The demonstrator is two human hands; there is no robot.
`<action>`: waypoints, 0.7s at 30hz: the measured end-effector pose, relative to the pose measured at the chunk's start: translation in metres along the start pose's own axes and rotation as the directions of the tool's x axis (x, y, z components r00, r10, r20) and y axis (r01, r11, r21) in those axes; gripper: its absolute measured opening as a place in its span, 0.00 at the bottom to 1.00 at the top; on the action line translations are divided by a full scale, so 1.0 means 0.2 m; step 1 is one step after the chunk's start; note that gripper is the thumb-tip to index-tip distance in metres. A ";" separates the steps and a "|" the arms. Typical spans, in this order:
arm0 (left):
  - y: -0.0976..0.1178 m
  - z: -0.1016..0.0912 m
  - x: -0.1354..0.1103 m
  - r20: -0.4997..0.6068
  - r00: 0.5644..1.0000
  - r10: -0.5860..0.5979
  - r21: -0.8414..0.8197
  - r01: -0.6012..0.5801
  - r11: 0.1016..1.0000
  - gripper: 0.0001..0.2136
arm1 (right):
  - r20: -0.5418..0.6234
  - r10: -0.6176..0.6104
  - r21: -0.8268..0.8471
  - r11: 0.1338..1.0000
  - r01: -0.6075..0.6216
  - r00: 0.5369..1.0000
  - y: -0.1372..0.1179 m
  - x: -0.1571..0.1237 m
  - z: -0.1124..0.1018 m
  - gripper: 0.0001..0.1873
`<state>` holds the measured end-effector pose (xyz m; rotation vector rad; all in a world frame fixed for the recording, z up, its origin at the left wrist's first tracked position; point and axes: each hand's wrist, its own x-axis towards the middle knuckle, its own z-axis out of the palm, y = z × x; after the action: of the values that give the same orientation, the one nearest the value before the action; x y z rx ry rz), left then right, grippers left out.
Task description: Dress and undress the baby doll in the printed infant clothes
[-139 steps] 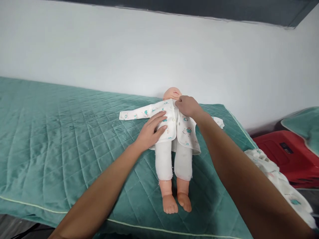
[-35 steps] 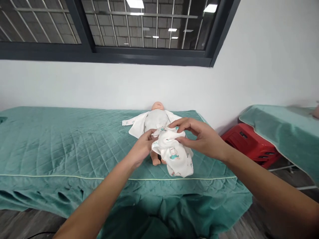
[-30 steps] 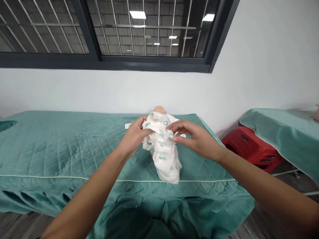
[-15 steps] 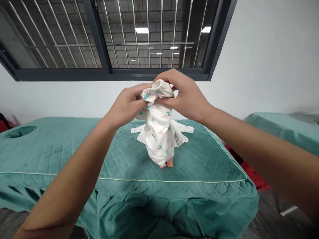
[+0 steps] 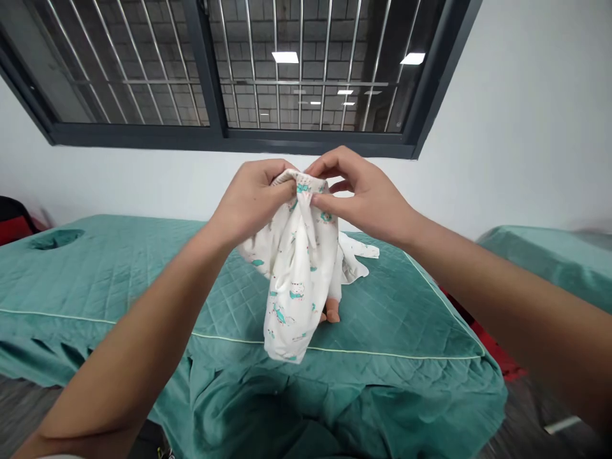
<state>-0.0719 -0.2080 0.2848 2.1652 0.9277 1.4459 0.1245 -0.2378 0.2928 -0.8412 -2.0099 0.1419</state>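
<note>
White baby pants point(image 5: 291, 274) with a green and pink print hang in front of me, gathered at the waistband. My left hand point(image 5: 253, 194) is closed on the top left of the cloth. My right hand point(image 5: 358, 191) pinches the upper right edge, its thumb on the front and fingers behind. Behind the pants lies a baby doll whose small feet point(image 5: 332, 310) poke out at the lower right; the pants and my hands hide most of it. A white printed shirt point(image 5: 356, 258) is spread around the doll, one sleeve reaching right.
The doll rests on a massage bed with a green quilted cover point(image 5: 406, 319) and a face hole point(image 5: 56, 239) at far left. A barred window point(image 5: 306, 137) is in the wall behind. Another green-covered bed point(image 5: 549, 255) stands at the right.
The pants have swung lower and to the left, a leg now hanging past the bed's edge piping. The doll's feet are partly covered. My view has shifted slightly left.
</note>
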 end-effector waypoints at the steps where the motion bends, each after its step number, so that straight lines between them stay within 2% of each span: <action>1: 0.00 0.00 0.00 0.014 1.000 -0.019 0.016 0.018 1.000 0.05 | 0.029 0.017 -0.003 1.000 -0.017 0.999 0.00 0.00 0.01 0.10; 3: 0.00 -0.01 0.00 0.050 0.998 -0.045 0.032 0.044 0.999 0.05 | 0.100 0.081 -0.023 0.997 -0.080 0.992 0.01 -0.01 0.01 0.07; 5: -0.04 -0.04 0.00 0.143 0.986 -0.082 0.029 0.078 0.997 0.06 | 0.148 0.155 -0.030 0.988 -0.152 0.977 0.05 -0.02 -0.01 0.12; 7: -0.09 -0.09 0.00 0.303 0.942 -0.146 0.015 0.148 0.989 0.06 | 0.141 0.217 0.025 0.975 -0.223 0.966 0.11 -0.04 -0.04 0.16; 9: -0.16 -0.13 -0.01 0.447 0.874 -0.192 -0.028 0.228 0.973 0.07 | 0.102 0.268 0.131 0.951 -0.280 0.958 0.17 -0.07 -0.07 0.20; 11: -0.21 -0.14 -0.01 0.520 0.830 -0.199 -0.115 0.299 0.947 0.09 | 0.089 0.307 0.226 0.920 -0.320 0.947 0.21 -0.10 -0.08 0.24; 14: -0.25 -0.07 -0.03 0.529 0.831 -0.170 -0.294 0.367 0.882 0.14 | 0.118 0.357 0.302 0.876 -0.376 0.927 0.24 -0.14 -0.04 0.28; 17: -0.25 0.07 -0.04 0.483 0.863 -0.150 -0.459 0.395 0.796 0.18 | 0.101 0.404 0.376 0.831 -0.411 0.909 0.24 -0.15 0.04 0.29; 19: -0.24 0.16 -0.06 0.438 0.882 -0.174 -0.537 0.412 0.736 0.19 | 0.059 0.435 0.438 0.797 -0.415 0.898 0.26 -0.16 0.07 0.30; 21: -0.25 0.23 -0.08 0.446 0.867 -0.222 -0.572 0.466 0.675 0.19 | 0.033 0.466 0.487 0.765 -0.421 0.884 0.28 -0.17 0.09 0.30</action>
<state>-0.0488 -0.1816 0.2246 1.5093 0.5309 0.9523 0.1509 -0.2115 0.2357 -0.9550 -1.5466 0.8332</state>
